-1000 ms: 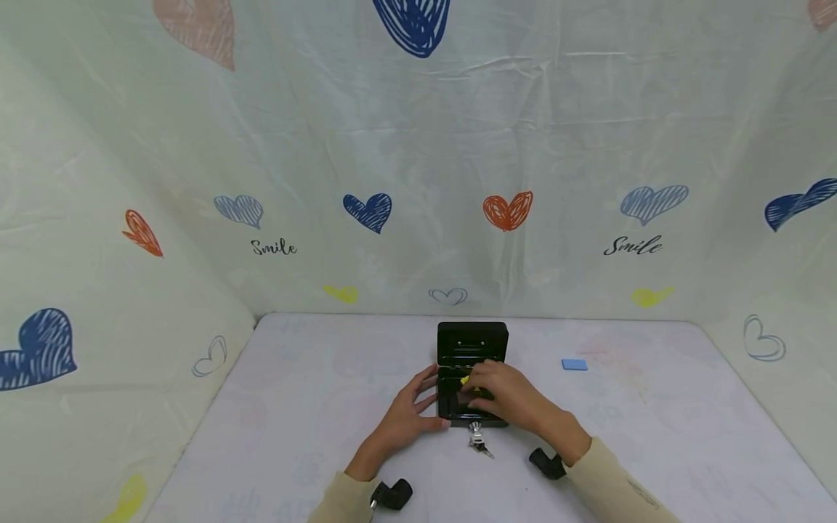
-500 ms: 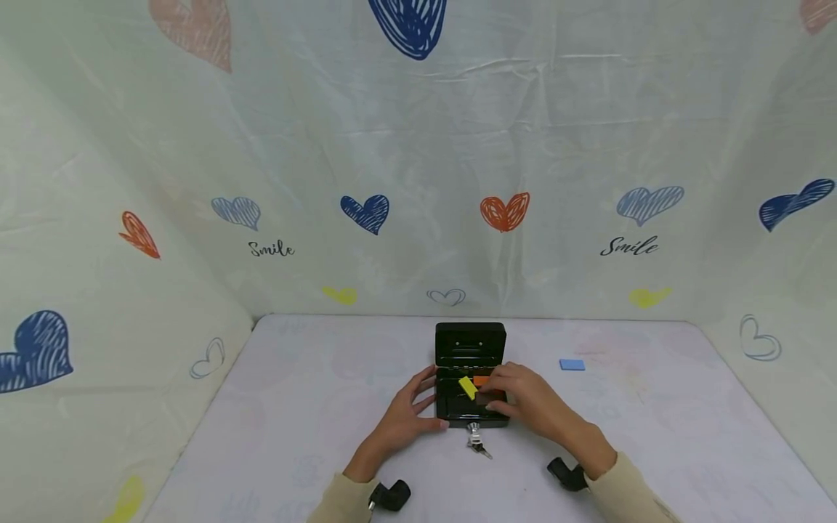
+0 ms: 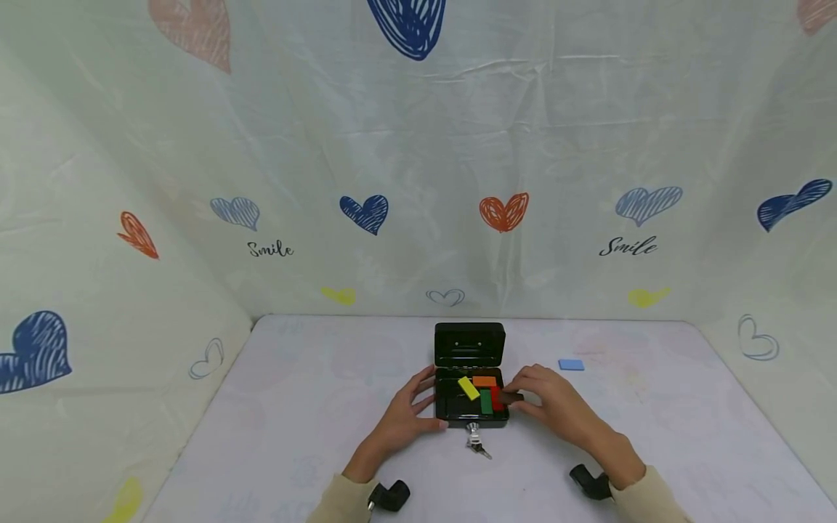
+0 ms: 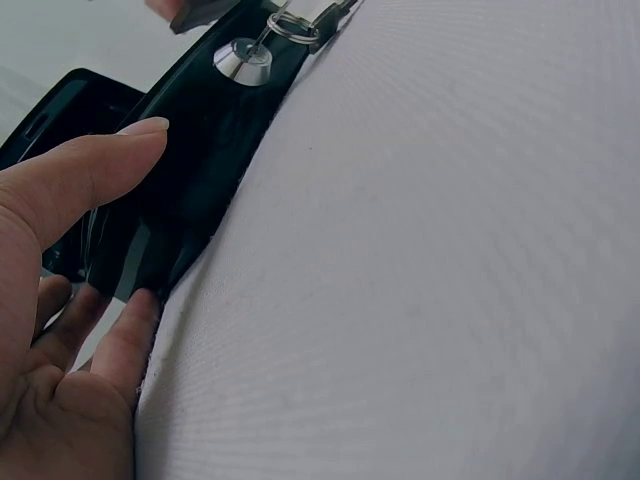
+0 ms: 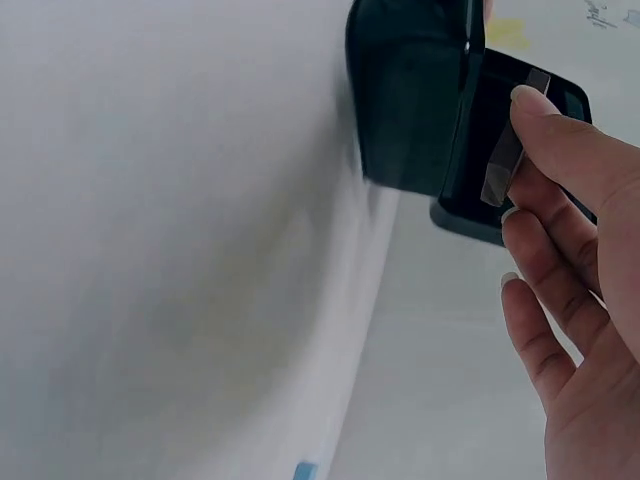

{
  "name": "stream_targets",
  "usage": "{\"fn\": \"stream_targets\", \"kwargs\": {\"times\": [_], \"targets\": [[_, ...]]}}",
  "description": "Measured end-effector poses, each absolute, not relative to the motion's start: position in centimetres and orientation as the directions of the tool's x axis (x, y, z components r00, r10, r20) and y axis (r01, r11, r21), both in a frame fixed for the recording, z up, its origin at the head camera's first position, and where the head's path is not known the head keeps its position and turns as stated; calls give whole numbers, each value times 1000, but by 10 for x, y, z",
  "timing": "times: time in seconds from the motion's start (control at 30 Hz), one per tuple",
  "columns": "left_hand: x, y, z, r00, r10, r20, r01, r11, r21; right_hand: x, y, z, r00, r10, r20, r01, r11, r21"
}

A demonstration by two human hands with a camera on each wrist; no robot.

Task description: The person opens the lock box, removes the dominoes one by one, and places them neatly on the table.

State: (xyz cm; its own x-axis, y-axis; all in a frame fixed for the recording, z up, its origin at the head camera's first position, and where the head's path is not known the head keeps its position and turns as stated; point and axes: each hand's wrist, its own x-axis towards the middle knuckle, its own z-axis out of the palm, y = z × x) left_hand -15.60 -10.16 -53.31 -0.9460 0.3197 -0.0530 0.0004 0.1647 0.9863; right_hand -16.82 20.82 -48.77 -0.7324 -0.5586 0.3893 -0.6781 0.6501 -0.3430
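Observation:
A black cash box (image 3: 450, 402) stands on the table with its lid (image 3: 469, 354) raised. Inside it lie a yellow block (image 3: 468, 388), an orange block (image 3: 484, 380), a green block (image 3: 486, 402) and a red block (image 3: 496, 399). My left hand (image 3: 404, 414) rests against the box, thumb across the front corner and fingers spread along the left side. My right hand (image 3: 556, 403) pinches a dark brown flat block (image 5: 506, 165) between thumb and fingers, at the box's right rim. Keys (image 3: 479, 449) hang from the front lock (image 4: 243, 62).
A light blue block (image 3: 571, 365) lies on the white table (image 3: 314, 363), right of the box. Behind the table hangs a pale curtain (image 3: 418, 145) printed with hearts. Black wrist devices (image 3: 392, 496) sit at both sleeves.
My right hand has moved right from inside the box to its right rim, with the dark brown block pinched. The coloured blocks beneath have come into view. My left hand has stayed put.

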Motion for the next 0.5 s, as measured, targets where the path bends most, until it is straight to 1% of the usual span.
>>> {"fn": "stream_targets", "kwargs": {"times": [0.13,0.27,0.33,0.5], "targets": [[-156,-102,-534,-945,321,-56,-3,165,986,-166,219,-490,-762,-536,365,-645,676,-355],[-157,-102,-535,-947,314,-67,-15,167,986,-165,229,-493,-770,-516,375,-633,691,-349],[-158,-103,-536,-947,313,-70,-18,165,986,-166,234,-494,-758,-514,401,-644,686,-339],[-159,-102,-538,-946,318,-60,-8,164,986,-168,249,-500,-704,-525,479,-692,658,-296]]}}
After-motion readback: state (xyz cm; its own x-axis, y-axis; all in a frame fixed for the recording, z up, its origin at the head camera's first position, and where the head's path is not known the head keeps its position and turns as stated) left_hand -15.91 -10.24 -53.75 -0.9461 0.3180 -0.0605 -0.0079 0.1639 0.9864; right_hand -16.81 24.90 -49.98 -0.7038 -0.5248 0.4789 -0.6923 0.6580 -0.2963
